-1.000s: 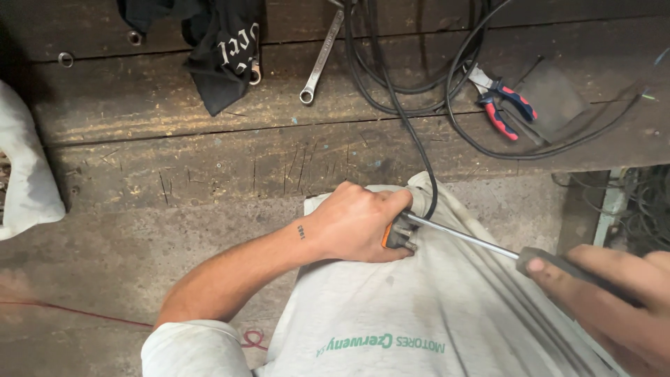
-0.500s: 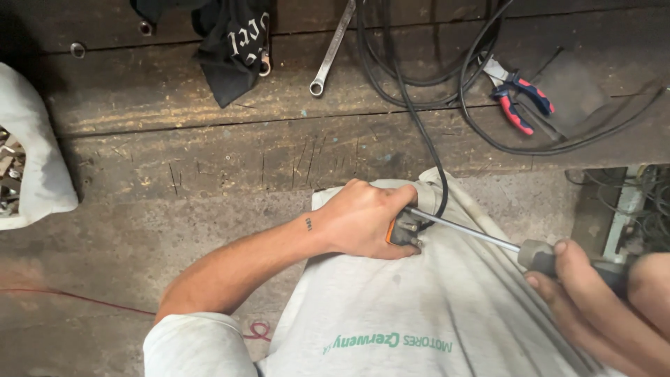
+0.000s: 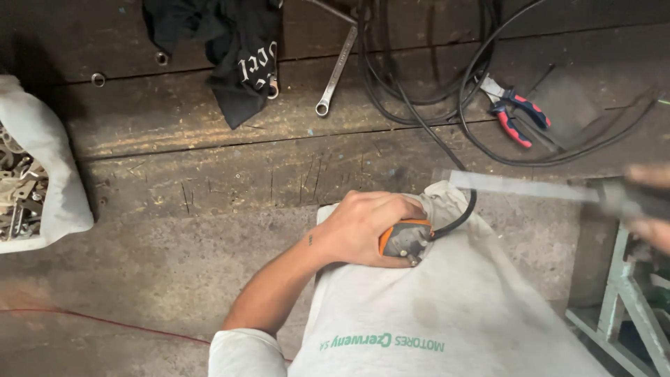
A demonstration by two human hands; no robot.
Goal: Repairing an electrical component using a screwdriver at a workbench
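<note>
Far left of frame: one white sack [image 3: 49,167] on the workbench [image 3: 174,209], open side showing a heap of small metal parts, too many & too small to count. Upper left: two loose metal rings on the wood, then one black cloth [image 3: 223,49] w/ white print, crumpled. Upper centre: one combination spanner [image 3: 336,70] lying at a slant, ring end toward the viewer. Beside it, one bundle of black cable [image 3: 419,77] in loops, strand count unclear; one strand runs down to the plug.

Centre: left hand [image 3: 363,227] enters from bottom of frame, forearm angled up & to the right, wrist slightly bent, small mark on the wrist. Fingers curled over, gripping one grey-and-orange electrical plug [image 3: 405,239] and pinning it against a light grey cloth [image 3: 447,314] w/ green lettering that covers the lower centre-right. Metal prongs point toward lower right.

Upper right: one pair of pliers [image 3: 515,112], red-and-blue handles, lying among the cable loops, well apart from the plug.

Right edge: right hand [image 3: 649,206], blurred & partly cut off, wrapped around a dark tool handle; one long screwdriver [image 3: 530,187] w/ shaft pointing left, tip above and clear of the plug. Lower right: pale green metal frame [image 3: 621,300].
</note>
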